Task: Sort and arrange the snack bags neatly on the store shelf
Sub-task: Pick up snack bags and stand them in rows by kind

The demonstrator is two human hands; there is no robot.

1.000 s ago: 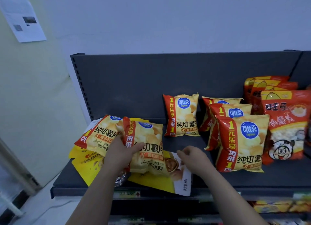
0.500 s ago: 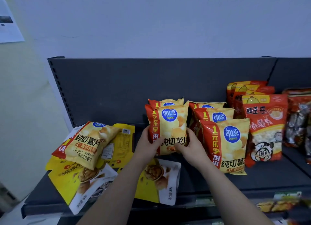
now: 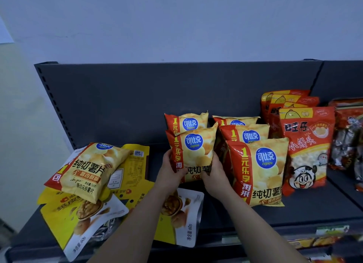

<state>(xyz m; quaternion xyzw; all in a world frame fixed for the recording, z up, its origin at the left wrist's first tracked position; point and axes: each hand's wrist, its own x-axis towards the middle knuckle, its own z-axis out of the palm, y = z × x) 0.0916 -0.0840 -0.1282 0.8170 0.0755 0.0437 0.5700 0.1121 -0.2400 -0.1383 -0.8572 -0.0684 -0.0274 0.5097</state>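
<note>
Dark grey, the shelf (image 3: pixel 294 207) runs across the lower half of my view. Just left of centre I have the left hand (image 3: pixel 170 172) and right hand (image 3: pixel 215 176) each wrapped round a lower corner of one chip bag (image 3: pixel 194 150), holding it upright directly in front of a matching rear bag (image 3: pixel 188 121). I judge this to be the placing step, building a second column just beside the front bag (image 3: pixel 259 170) of the tidy row at centre right. I cannot tell whether its bottom edge is down on the shelf, since my hands cover it. Next I would settle it square and face forward, then let go without tipping it. After that I would reach to the lower left for the loose chip bag (image 3: pixel 88 170), which lies tilted on the yellow walnut pouches (image 3: pixel 78 219); these are scattered flat and need their own spot. At the right, red snack bags (image 3: pixel 308 144) stand in a row, with foil-wrapped packs (image 3: pixel 349 137) at the frame edge. Behind them is the dark back panel (image 3: pixel 137 97), with a plain pale wall (image 3: pixel 176 26) above and price tags (image 3: pixel 332 229) along the front lip.
</note>
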